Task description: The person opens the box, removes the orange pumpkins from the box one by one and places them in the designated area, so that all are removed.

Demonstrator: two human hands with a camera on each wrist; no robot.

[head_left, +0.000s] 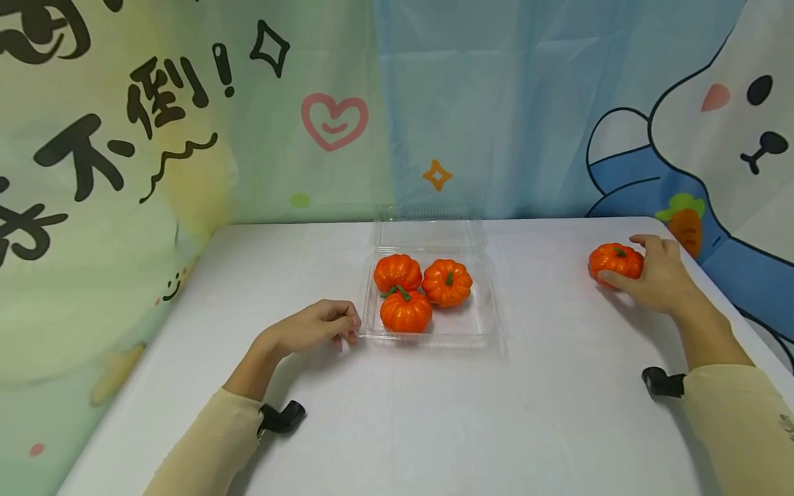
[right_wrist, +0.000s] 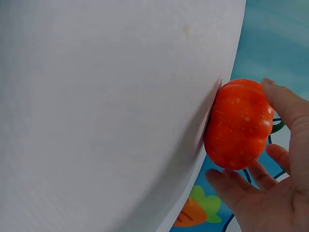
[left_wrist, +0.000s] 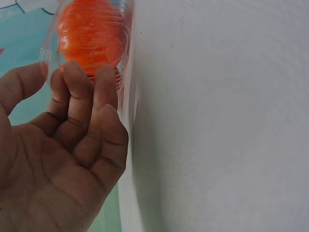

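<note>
Left hand (head_left: 313, 327) rests on the counter (head_left: 397, 413) at the near-left corner of the tray (head_left: 434, 329). Grip narrow: fingers (left_wrist: 79, 92) curled, tips touching the tray's clear wall. Whether the thumb pinches the rim, cannot tell. The left wrist view shows one pumpkin just behind that wall.

Tray is a clear plastic clamshell, lid (head_left: 428, 231) hinged open toward the backdrop (head_left: 186, 138). Inside: three orange pumpkins, back-left pumpkin (head_left: 398, 272), front pumpkin (head_left: 406, 311), back-right pumpkin (head_left: 447, 282), all touching one another. Bare floor shows only on the tray's right side.

Loose pumpkin (head_left: 615, 262) sits on the counter well right of the tray, near the far-right edge. Right hand (head_left: 660, 275) wraps it: thumb at the near side, fingers over the far side, palm behind. It appears not yet lifted; the right wrist view shows its base against the counter.

Risks, as judged:
- pumpkin is ribbed and glossy, so a light grip could let it roll out, and the counter edge is close
- tray is thin and light, so a one-corner brace may let it slide or twist if bumped
- free space in the tray is tight, so a fourth could knock its neighbours or perch on the rim
</note>
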